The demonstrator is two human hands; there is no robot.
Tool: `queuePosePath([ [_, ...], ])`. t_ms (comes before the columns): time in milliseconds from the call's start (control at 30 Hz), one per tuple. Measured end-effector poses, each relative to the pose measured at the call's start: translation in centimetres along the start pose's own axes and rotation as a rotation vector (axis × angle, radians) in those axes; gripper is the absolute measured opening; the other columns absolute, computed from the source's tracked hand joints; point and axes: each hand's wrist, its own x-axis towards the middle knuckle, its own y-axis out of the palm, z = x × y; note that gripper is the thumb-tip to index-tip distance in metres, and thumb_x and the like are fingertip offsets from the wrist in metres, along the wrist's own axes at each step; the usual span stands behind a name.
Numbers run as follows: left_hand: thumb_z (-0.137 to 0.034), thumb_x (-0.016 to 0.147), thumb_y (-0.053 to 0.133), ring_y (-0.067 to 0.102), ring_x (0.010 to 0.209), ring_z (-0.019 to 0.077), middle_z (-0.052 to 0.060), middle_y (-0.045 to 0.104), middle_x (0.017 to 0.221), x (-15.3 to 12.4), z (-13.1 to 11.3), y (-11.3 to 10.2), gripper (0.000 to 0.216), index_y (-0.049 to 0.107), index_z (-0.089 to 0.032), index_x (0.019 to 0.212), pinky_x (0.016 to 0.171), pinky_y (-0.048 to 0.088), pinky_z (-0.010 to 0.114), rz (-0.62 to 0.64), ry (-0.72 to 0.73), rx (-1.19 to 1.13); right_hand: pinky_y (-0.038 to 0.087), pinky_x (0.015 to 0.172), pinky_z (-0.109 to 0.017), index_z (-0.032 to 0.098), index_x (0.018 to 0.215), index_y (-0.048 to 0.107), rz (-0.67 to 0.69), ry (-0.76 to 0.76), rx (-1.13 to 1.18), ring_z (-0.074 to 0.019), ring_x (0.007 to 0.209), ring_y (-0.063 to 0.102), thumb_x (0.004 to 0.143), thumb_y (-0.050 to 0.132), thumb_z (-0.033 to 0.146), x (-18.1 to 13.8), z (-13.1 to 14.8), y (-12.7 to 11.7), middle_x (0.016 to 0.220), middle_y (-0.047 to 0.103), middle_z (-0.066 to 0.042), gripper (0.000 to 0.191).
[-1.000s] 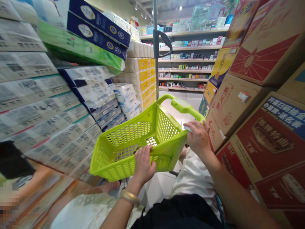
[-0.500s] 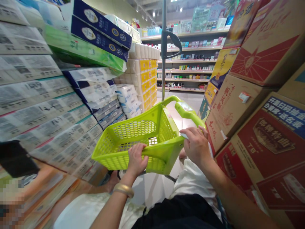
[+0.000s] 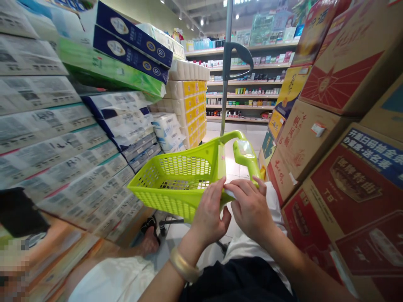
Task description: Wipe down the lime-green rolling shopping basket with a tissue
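Note:
A lime-green plastic shopping cart [image 3: 166, 198] stands across my front, its perforated basket pointing left. Curled over the near rim, close to the handle end, is my left hand [image 3: 211, 209], closed on it; a gold bangle [image 3: 184, 265] circles that wrist. Right beside it, my right hand [image 3: 251, 205] grips the near corner where the curved handle [image 3: 247, 152] meets the basket. A small white piece [image 3: 230, 193] shows under its fingers, too covered to name. The basket floor shows only its open grid.
Stacked paper packs [image 3: 40, 121] wall the left side, with tissue packs [image 3: 132, 46] jutting above. Cartons [image 3: 346, 176] are piled close on the right. A metal pole with a grey hook-shaped grip [image 3: 237, 61] rises beyond the cart. Stocked shelves [image 3: 242, 79] stand behind.
My left hand has slid right along the rim and now sits beside my right hand. The cart has turned slightly, its handle nearer my right side. The pole appears farther right.

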Motion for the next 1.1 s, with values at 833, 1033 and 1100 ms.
queuePosePath([
  [833,-0.037,0.088,0.045,0.051,0.081,0.0208,0.003,0.057,0.081,0.0,-2.1,-1.8,0.018,0.052,-0.021,0.088,0.078,0.037,0.038,-0.105,-0.103,0.056,0.027,0.114,-0.046,0.023,0.101,0.065,-0.097,-0.025,0.497,-0.0206,0.119,0.055,0.094,0.04,0.019,0.6,-2.4,0.2,0.107,0.068,-0.005,0.026],
  [1033,-0.036,0.088,0.042,0.05,0.074,0.019,0.001,0.056,0.075,-0.9,-1.0,-3.1,0.019,0.051,-0.021,0.079,0.074,0.036,0.036,-0.198,-0.11,0.067,0.025,0.115,-0.045,0.023,0.107,0.063,-0.012,-0.163,0.468,-0.0179,0.116,0.056,0.093,0.041,0.016,0.6,-0.8,0.7,0.108,0.068,-0.003,0.027],
  [1100,-0.037,0.089,0.04,0.049,0.073,0.0189,0.001,0.054,0.072,-1.1,-0.7,-3.6,0.023,0.05,-0.021,0.076,0.073,0.035,0.036,-0.204,-0.12,0.062,0.024,0.116,-0.045,0.023,0.103,0.064,-0.03,-0.155,0.421,-0.0176,0.115,0.057,0.092,0.04,0.016,1.3,-1.1,1.1,0.106,0.068,-0.003,0.027],
])
